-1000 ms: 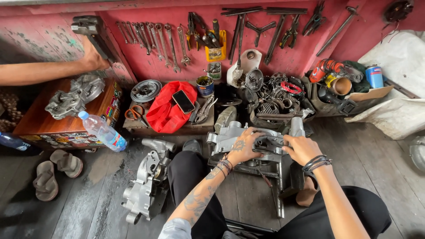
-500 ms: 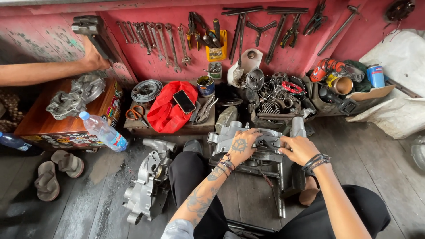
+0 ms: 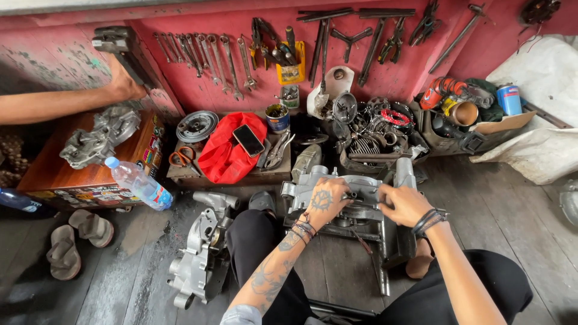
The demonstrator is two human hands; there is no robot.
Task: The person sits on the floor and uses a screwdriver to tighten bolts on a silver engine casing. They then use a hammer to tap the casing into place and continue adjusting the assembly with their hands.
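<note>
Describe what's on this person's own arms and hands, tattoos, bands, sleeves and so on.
The left hand has a dark gear-shaped tattoo on its back, more dark tattoos along the forearm, thin cord bracelets at the wrist and a pale sleeve edge near the elbow. The right hand is unmarked, with several dark bands at the wrist; that forearm is bare.

A dark-screened smartphone [image 3: 248, 140] lies on a red cloth [image 3: 224, 157]. A clear plastic water bottle [image 3: 138, 183] — blue-labelled — leans against a sticker-covered wooden box [image 3: 72, 194]. A blue can [image 3: 509, 99] (white band) stands beside an open cardboard box [image 3: 500, 125]; a yellow package [image 3: 291, 70] hangs on the wall.
</note>
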